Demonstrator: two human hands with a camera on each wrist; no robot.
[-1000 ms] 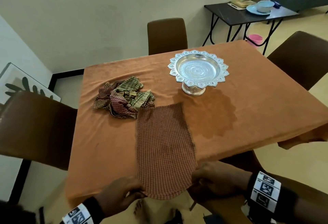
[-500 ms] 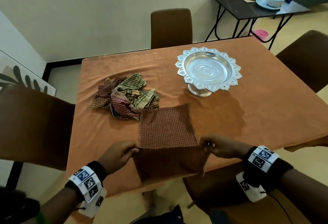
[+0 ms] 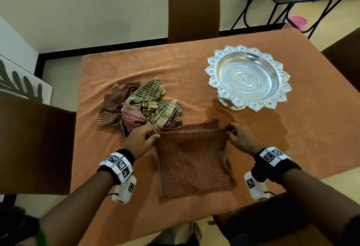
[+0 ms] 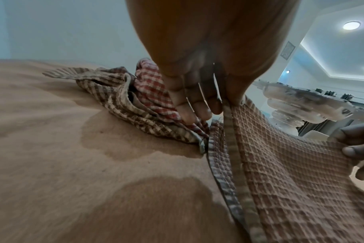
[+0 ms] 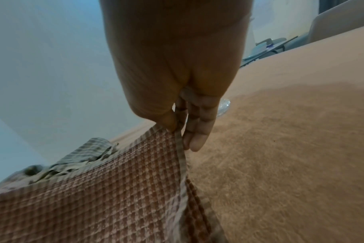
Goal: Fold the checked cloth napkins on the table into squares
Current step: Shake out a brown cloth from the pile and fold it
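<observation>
Napkin [image 3: 192,160] edge carried forward over itself, two hands [image 3: 139,140] pinching corners

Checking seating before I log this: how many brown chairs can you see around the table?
4: a brown chair at the far side, one at the left, one at the right edge, one at the near right corner. More may be out of frame.

Table [image 3: 292,148], rectangular, covered by an orange-brown cloth with a darker patch, possibly damp, near the middle. Lying on it: one brown checked napkin [image 3: 191,160] doubled over at the near edge; a crumpled heap of checked napkins [image 3: 136,107] just beyond its far left corner; a silver pedestal tray [image 3: 247,76] with scalloped rim, far right, well apart from the heap.
</observation>
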